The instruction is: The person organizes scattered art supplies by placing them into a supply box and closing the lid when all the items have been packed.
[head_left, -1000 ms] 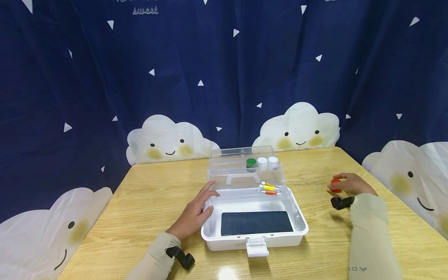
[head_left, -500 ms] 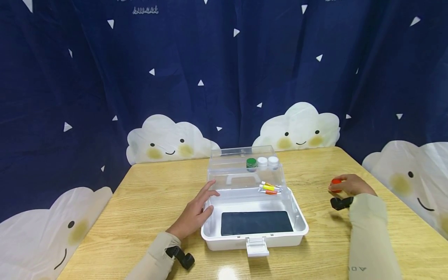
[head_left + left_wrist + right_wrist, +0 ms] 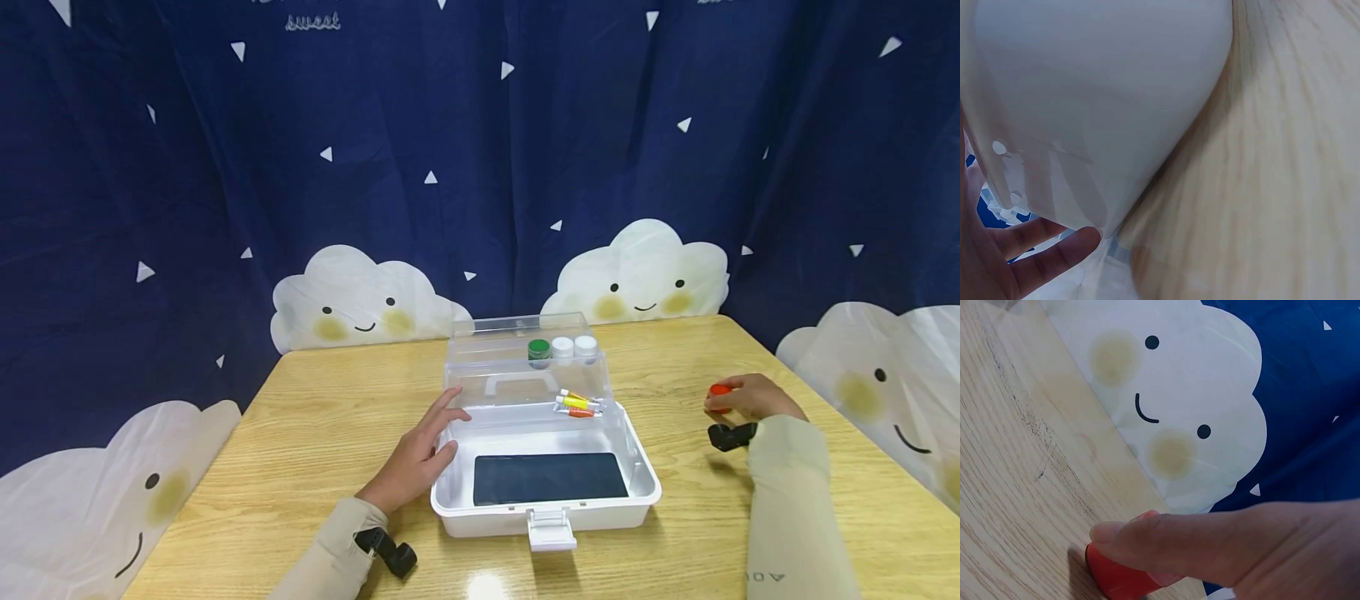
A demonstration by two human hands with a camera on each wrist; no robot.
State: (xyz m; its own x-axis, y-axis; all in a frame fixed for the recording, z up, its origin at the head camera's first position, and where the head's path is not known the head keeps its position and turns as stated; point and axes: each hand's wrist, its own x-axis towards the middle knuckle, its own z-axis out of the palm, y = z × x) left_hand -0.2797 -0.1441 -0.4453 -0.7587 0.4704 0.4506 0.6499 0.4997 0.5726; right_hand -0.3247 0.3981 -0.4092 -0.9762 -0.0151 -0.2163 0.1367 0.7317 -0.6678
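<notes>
Red cylindrical container (image 3: 719,390), centre right of head view at the table (image 3: 360,392), pinched by fingers of right hand (image 3: 761,398), could slip if thumb pressure eases; left hand (image 3: 412,462), fingers loosely spread, might nudge white plastic box (image 3: 491,524).

Left sleeve (image 3: 324,550): long, pale beige fabric, plain surface, soft creases near the cuff.
Left wrist unit (image 3: 386,552): matte black; a flat bracket at the cuff leads into a short arm, which ends in a rounded, blocky head.
Left hand (image 3: 411,462): bare, ungloved.
Right sleeve (image 3: 795,508): long, same pale beige, loose folds along the forearm.
Sleeve marking (image 3: 765,576): small dark angular characters across the right forearm (one resembles a letter A; the full wording is not legible).
Right wrist unit (image 3: 733,436): matte black; slim bracket at the cuff edge, compact rounded head.
Right hand (image 3: 765,396): bare, ungloved.
</notes>
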